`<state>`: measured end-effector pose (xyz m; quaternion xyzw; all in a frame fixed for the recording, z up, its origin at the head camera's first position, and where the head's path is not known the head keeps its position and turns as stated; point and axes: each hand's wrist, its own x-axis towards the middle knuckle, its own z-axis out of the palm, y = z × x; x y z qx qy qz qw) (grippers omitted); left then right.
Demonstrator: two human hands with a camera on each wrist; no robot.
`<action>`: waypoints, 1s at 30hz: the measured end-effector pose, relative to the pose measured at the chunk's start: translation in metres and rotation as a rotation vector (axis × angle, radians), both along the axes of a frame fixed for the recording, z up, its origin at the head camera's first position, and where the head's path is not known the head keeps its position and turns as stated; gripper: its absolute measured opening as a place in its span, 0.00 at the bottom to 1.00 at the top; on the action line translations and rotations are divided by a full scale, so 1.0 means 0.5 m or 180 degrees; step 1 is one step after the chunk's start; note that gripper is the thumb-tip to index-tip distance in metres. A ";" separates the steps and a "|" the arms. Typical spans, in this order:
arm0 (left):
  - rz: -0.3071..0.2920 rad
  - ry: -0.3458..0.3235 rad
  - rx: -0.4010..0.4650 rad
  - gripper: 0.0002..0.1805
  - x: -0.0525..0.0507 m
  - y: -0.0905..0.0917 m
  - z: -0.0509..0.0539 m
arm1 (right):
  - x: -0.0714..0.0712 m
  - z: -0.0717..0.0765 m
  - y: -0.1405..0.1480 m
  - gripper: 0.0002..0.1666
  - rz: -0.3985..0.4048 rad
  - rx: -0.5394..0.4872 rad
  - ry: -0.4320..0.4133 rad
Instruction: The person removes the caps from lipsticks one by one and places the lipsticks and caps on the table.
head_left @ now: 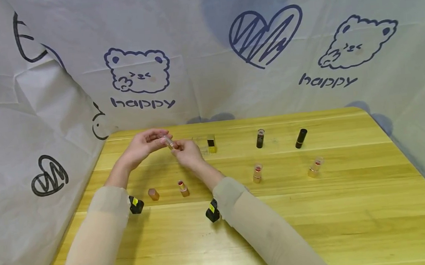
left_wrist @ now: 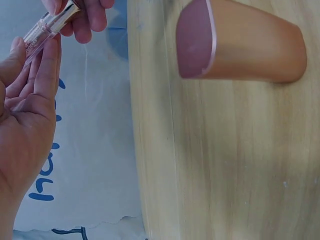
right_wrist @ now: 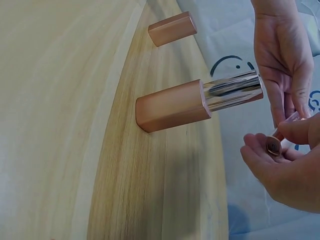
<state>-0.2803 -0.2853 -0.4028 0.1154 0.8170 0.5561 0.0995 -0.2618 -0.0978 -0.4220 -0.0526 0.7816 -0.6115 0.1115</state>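
A slim lipstick [head_left: 168, 142] with a clear cap is held above the far left of the table, between both hands. My left hand [head_left: 142, 147] pinches the clear cap end; in the left wrist view the cap [left_wrist: 37, 41] lies between thumb and fingers. My right hand [head_left: 189, 152] grips the shiny base, whose round end [right_wrist: 273, 145] shows in the right wrist view. Below the hands, an uncapped rose-gold lipstick [head_left: 183, 189] stands upright, its red tip showing. Left of it stands a rose-gold cap [head_left: 153, 194].
Along the back of the wooden table [head_left: 347, 221] stand a gold-and-black tube [head_left: 212, 145], a black lipstick with clear top [head_left: 260, 139] and a black tube [head_left: 301, 138]. Nearer are two clear-capped lipsticks, a middle one [head_left: 257, 174] and a right one [head_left: 315, 169]. Printed cloth [head_left: 208, 74] hangs behind.
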 end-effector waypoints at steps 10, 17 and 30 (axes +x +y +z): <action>0.0009 -0.0104 0.0128 0.20 0.004 -0.002 0.008 | 0.010 0.005 0.000 0.12 0.0065 -0.0027 -0.0007; -0.0031 -0.0101 0.0167 0.20 0.001 -0.004 0.012 | 0.014 0.013 0.002 0.13 0.0098 0.0054 0.0019; -0.0059 -0.0059 0.0130 0.20 -0.001 -0.008 0.016 | 0.015 0.015 -0.001 0.13 0.0102 0.0200 0.0160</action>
